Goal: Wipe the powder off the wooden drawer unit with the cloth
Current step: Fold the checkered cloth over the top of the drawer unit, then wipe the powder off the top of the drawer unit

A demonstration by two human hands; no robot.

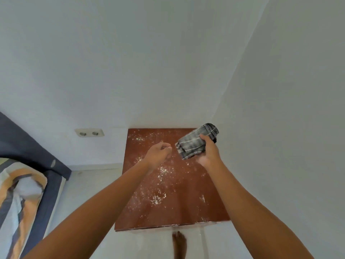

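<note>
Our fingers (203, 140) on the right hand (209, 152) wrap a bunched grey cloth (196, 142), lifted above the far right part of the wooden drawer unit (179, 212), which fills the corner against the walls. We judge the cloth is folded into a pad so it can sweep broadly. Our left hand (158, 154) hovers beside it, loosely curled and holding nothing, perhaps ready to tidy the fold. White powder (157, 199) lies scattered across the top, thickest near the middle and front.
</note>
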